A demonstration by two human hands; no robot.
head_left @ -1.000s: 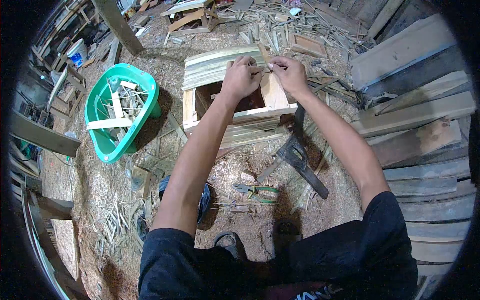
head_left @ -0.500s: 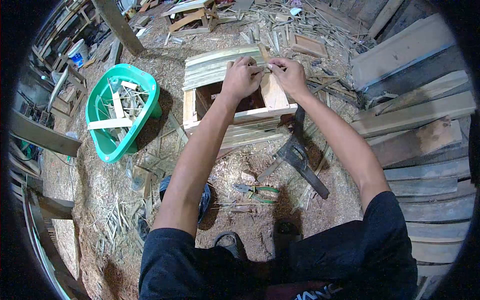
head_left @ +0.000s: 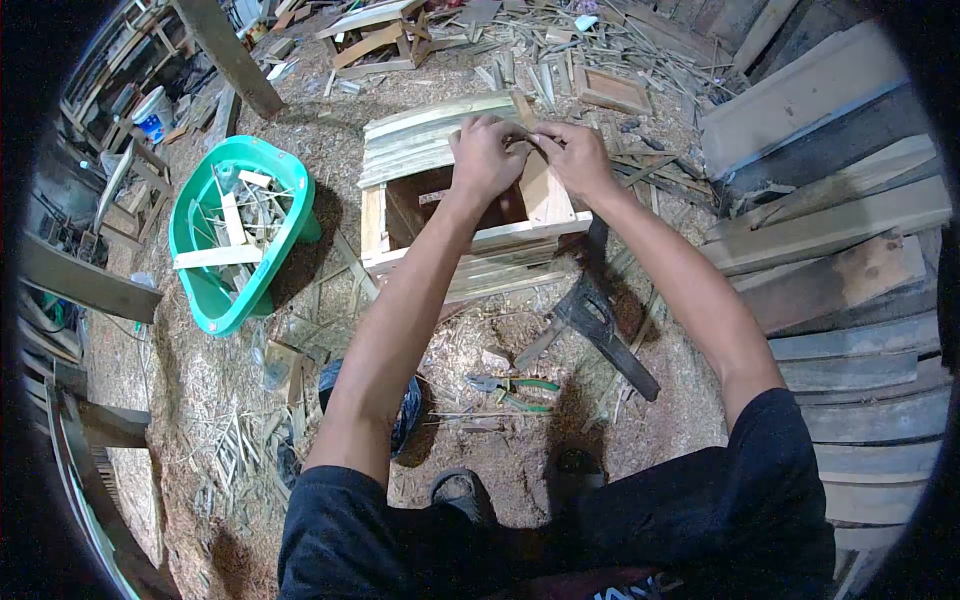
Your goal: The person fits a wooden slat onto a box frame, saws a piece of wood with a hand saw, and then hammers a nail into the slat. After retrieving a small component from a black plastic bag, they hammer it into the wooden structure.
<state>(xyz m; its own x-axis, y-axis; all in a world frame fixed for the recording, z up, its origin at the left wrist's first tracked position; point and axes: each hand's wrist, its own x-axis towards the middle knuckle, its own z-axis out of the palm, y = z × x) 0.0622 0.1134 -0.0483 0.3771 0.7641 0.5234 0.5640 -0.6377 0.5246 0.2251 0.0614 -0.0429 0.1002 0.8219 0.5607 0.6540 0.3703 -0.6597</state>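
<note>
A wooden box (head_left: 410, 145) of pale slats, with an open gap in its top, stands on the shavings-covered floor. Over the box's right part, my left hand (head_left: 488, 158) is closed, its fingertips pinched near the edge of the opening. My right hand (head_left: 575, 160) is closed too and meets it from the right, above the box's right-hand board (head_left: 545, 196). What the fingertips of each hand hold is too small to make out. Green-handled pliers (head_left: 512, 384) lie on the floor below the box.
A green tub (head_left: 183, 228) of wood scraps stands at left. Right of the pliers lies a dark tool (head_left: 600, 325). Planks (head_left: 840, 265) line the right side. A small wooden frame (head_left: 612, 90) and another wooden piece (head_left: 375, 40) lie behind. A dark bag (head_left: 408, 415) is beside my left forearm.
My fingertips have come closer together over the box's right side. The view has shifted slightly, and the box appears a little further left.
</note>
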